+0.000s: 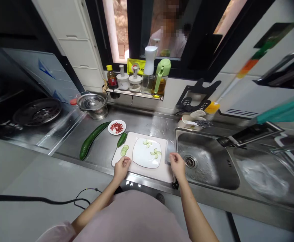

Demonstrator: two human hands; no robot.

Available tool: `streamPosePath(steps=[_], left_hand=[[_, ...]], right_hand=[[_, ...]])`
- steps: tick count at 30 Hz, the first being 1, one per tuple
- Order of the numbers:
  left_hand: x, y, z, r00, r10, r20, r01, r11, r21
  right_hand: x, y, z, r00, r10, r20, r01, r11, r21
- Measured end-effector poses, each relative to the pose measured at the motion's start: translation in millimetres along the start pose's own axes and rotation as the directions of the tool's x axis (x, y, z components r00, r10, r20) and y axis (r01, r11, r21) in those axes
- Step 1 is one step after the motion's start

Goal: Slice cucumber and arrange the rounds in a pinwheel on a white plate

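Observation:
My left hand (122,167) is closed, its fingertips pinched together over the front left of the pale cutting board (142,172). Whatever it may hold is too small to see. Just beyond it lie overlapping cucumber slices (124,150) and a cut piece of cucumber (122,139). A white square plate (144,155) on the board bears two pinwheels of thin cucumber pieces, one at the top (147,144) and one at the right (155,153). My right hand (178,165), also closed, hovers over or beside the cleaver (170,148); its fingers hide any contents.
Left of the board are a long whole cucumber (93,139) and a small dish (117,132) of chopped red bits. A lidded steel pot (94,106) stands behind. The sink (207,161) adjoins on the right. A condiment rack (137,93) hangs above the counter.

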State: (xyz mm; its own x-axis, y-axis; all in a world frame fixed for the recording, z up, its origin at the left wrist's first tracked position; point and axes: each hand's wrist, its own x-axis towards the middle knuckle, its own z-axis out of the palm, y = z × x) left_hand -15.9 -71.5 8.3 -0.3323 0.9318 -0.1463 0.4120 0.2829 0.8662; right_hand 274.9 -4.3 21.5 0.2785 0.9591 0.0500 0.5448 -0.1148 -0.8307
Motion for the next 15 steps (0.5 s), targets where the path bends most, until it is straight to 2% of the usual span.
streamPosePath(steps=[6,15], left_hand=[[14.3,-11.7,-12.4,0.996,0.021,-0.088,-0.019,1.000,0.024],[36.2,-11.3,-28.5,0.986,-0.064,-0.153,0.119,0.915,0.385]], right_hand=[[-5.9,2.0,1.0,1.000,0.018,-0.007,-0.018,1.000,0.004],[-6.0,6.5,0.0,1.000,0.018,-0.019,-0.018,1.000,0.011]])
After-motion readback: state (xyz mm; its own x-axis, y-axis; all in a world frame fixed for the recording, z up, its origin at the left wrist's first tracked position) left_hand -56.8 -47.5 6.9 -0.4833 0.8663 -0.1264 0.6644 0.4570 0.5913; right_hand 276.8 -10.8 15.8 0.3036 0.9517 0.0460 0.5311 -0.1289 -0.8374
